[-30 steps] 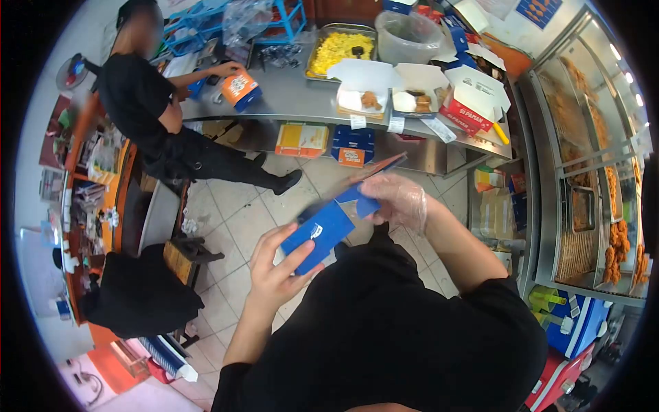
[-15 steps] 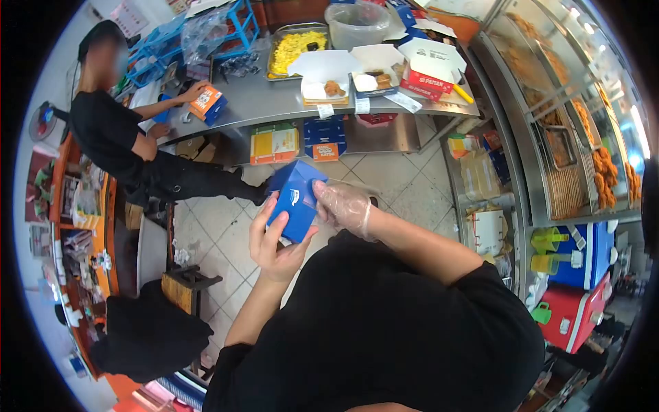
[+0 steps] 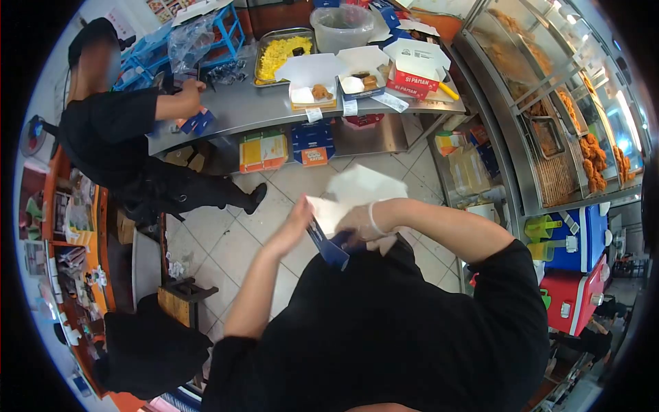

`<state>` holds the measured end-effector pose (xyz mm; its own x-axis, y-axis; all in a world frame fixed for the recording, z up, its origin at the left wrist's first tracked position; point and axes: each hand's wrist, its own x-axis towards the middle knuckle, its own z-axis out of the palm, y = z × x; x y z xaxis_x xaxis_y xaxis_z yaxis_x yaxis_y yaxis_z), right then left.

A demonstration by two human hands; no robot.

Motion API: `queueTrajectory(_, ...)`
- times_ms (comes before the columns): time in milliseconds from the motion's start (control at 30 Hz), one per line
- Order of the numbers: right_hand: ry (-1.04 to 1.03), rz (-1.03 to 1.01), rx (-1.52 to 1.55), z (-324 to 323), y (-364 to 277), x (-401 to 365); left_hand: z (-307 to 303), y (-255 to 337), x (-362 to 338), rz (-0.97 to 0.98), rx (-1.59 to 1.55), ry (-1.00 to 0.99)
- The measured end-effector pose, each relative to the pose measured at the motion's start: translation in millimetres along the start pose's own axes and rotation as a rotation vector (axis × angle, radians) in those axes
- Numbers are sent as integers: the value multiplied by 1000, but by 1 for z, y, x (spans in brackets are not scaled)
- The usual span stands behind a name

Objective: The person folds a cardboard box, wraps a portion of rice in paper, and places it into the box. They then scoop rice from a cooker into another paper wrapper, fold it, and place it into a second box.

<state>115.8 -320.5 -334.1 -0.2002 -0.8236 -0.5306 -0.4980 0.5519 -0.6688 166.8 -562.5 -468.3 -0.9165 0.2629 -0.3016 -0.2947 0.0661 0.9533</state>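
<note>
A blue paper takeaway box [image 3: 332,251] is between my hands in front of my chest, its white inside showing and its white lid [image 3: 367,182] swung up on the far side. My left hand [image 3: 292,226] grips the box's left edge. My right hand [image 3: 357,223], in a clear plastic glove, is closed at the near right part of the box, by the blue flap. Its fingers are partly hidden and smeared by motion.
Across the floor stands a steel counter [image 3: 237,118] with open food boxes [image 3: 312,96], red boxes [image 3: 412,84], a tray of yellow food [image 3: 280,56] and a clear tub [image 3: 342,34]. A co-worker [image 3: 113,130] stands left. A fried-food display cabinet [image 3: 549,130] is right.
The box was folded shut with its blue outside up; now it is open with its white inside showing. Both hands have shifted on it. The co-worker's arm has moved across the counter.
</note>
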Motion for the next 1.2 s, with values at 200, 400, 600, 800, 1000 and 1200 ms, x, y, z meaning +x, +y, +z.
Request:
queueTrajectory(200,-228,304,772,16,33,12,41,69,-83,407,459,-46)
queueTrajectory(400,-206,30,25,8,24,36,43,95,-84,244,803,171)
queueTrajectory(600,-314,-141,-309,-24,9,43,17,97,-52,146,620,-43)
queueTrajectory(800,1103,-623,-211,-47,41,-32,-12,82,-27,-185,109,-99)
queueTrajectory(1000,935,-572,83,-74,112,-3,20,134,58,115,688,-173)
queueTrajectory(1200,853,-591,31,-146,159,-25,22,172,140,-253,270,-292)
